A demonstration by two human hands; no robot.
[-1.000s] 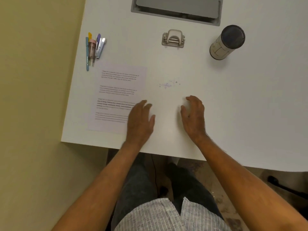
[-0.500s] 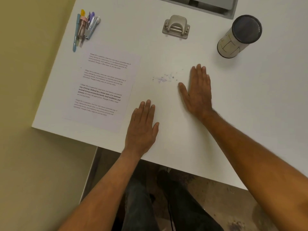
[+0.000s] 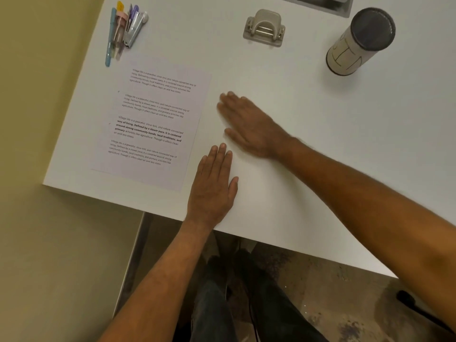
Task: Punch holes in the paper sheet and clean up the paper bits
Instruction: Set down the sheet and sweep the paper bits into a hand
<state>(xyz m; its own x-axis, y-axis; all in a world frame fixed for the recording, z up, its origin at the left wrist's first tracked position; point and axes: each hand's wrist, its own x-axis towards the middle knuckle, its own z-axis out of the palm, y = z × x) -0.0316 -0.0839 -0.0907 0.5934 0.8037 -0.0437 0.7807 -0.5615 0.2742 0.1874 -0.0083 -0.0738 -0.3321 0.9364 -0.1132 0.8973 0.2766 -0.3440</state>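
Observation:
A printed paper sheet (image 3: 150, 124) lies flat on the left part of the white table (image 3: 320, 134). A grey hole punch (image 3: 264, 28) stands at the back, apart from both hands. My right hand (image 3: 249, 124) lies flat and blurred on the table just right of the sheet, fingers pointing left. It covers the spot where the paper bits lay, so the bits are hidden. My left hand (image 3: 213, 183) rests flat, palm down, near the front edge, beside the sheet's lower right corner. Neither hand holds anything.
A cylindrical container with a dark lid (image 3: 360, 43) stands at the back right. Pens and a small stapler (image 3: 125, 30) lie at the back left corner. A recessed grey tray (image 3: 320, 3) sits at the far edge. The table's front edge runs diagonally below my hands.
My right hand has swept left across the table over the paper bits, which no longer show. My left hand stays flat near the front edge. The view has shifted.

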